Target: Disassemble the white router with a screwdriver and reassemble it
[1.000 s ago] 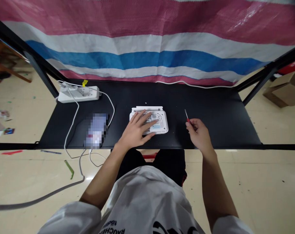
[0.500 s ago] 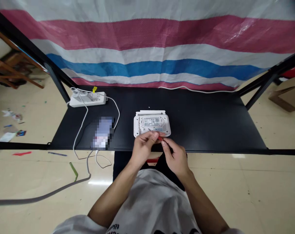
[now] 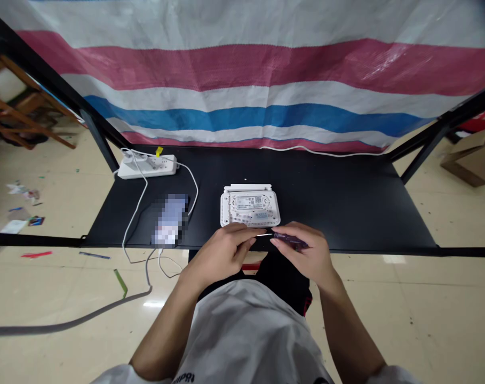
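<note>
My right hand (image 3: 308,248) is closed round the dark purplish handle of a screwdriver (image 3: 292,240), just past the table's front edge. The thin metal shaft points left, and its end meets the fingertips of my left hand (image 3: 222,253). Thumb and fingers of that hand are pinched together at the shaft; the tip is hidden there. Behind both hands, a white router (image 3: 250,208) lies underside up on the black table, its label and vent holes showing. Its white antenna (image 3: 248,188) lies folded along the far side.
To the left lies a blurred-out phone (image 3: 170,218) with a white cable. A white power strip (image 3: 146,166) with plugs sits at the back left. Striped plastic sheeting (image 3: 242,69) hangs behind the black table (image 3: 346,208). A cardboard box (image 3: 472,160) stands on the floor at right.
Both hands have drawn apart and down, off the router's near edge. A red part held between them no longer shows; the dark handle and the shaft are now visible. The router has not moved.
</note>
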Motion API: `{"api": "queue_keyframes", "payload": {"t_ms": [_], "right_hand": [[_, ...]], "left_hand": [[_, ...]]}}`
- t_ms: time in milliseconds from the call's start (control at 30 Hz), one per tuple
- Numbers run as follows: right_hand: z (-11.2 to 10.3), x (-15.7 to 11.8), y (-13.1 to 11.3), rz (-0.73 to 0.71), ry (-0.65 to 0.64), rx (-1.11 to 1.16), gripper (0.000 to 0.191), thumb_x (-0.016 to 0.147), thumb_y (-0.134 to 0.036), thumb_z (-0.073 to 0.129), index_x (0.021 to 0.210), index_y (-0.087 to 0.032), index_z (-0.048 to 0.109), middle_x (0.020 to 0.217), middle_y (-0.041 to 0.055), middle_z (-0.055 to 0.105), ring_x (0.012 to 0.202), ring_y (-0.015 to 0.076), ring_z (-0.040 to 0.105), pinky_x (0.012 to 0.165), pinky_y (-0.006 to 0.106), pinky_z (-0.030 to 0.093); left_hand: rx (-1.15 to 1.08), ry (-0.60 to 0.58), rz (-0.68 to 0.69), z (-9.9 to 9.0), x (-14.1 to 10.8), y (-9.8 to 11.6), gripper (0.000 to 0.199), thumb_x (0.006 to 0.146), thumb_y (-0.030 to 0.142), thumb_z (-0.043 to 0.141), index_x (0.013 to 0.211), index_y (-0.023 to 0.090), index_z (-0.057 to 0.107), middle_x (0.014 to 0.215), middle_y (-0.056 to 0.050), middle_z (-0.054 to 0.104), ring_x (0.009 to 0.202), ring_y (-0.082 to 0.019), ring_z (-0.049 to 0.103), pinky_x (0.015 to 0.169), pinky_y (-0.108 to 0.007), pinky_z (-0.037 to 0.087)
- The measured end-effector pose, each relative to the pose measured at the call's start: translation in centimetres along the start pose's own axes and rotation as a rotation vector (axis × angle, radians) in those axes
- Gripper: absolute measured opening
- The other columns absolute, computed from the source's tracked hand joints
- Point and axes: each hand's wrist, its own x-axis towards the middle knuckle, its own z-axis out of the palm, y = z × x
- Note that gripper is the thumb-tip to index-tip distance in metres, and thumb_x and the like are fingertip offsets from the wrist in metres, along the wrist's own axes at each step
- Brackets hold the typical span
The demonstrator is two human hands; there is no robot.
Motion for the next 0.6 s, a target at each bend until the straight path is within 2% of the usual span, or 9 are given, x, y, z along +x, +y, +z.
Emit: {"api": "queue_keyframes", "payload": {"t_ms": [167,267,367,467,600], "right_hand": [[-0.2,0.5,0.4,-0.051,-0.177,-0.043,0.022,0.095,-0.030,0.081,0.117,-0.031,0.084,0.094,0.0026,0.081,0.078,0.0176,0.075,0.069,0.032,0.063],[-0.4,0.7,0.4,-0.048,-0.242,-0.071,0.023,0.097,-0.033,0.079,0.119,-0.031,0.084,0.091,0.0022,0.080,0.077,0.0176,0.074,0.070,0.033,0.063],[-0.8,0.9,0.2,-0.047,-0.301,-0.090,0.025,0.100,-0.030,0.074,0.124,-0.030,0.081,0.102,0.0041,0.081,0.086,0.0193,0.077,0.078,0.036,0.064],[-1.2,0.9,0.1,-0.028,-0.386,-0.103,0.028,0.103,-0.028,0.068,0.130,-0.030,0.077,0.107,0.0045,0.081,0.094,0.0198,0.077,0.082,0.035,0.063],[-1.4,0.7,0.6,0.090,-0.402,-0.050,0.017,0.102,-0.035,0.071,0.116,-0.028,0.077,0.102,0.0025,0.082,0.090,0.0184,0.078,0.079,0.031,0.062]], "left_hand": [[0.102,-0.077,0.068,-0.3,-0.1,0.6,0.040,0.105,0.012,0.053,0.137,0.027,0.073,0.107,-0.007,0.078,0.102,-0.024,0.072,0.088,-0.037,0.059],[0.090,-0.057,0.007,0.1,0.0,0.4,0.027,0.107,0.017,0.055,0.127,0.024,0.073,0.108,-0.007,0.079,0.100,-0.023,0.075,0.086,-0.035,0.059],[0.067,-0.016,-0.084,0.6,0.1,-0.3,0.015,0.109,0.027,0.060,0.118,0.025,0.072,0.109,-0.004,0.080,0.097,-0.022,0.078,0.083,-0.032,0.059],[0.085,-0.004,-0.063,0.9,0.1,-1.0,0.016,0.108,0.037,0.066,0.111,0.025,0.076,0.103,-0.002,0.082,0.094,-0.021,0.079,0.083,-0.031,0.058],[0.109,0.023,0.023,1.4,0.0,-1.3,0.021,0.109,0.040,0.064,0.109,0.024,0.078,0.102,-0.004,0.082,0.090,-0.019,0.079,0.081,-0.029,0.057]]}}
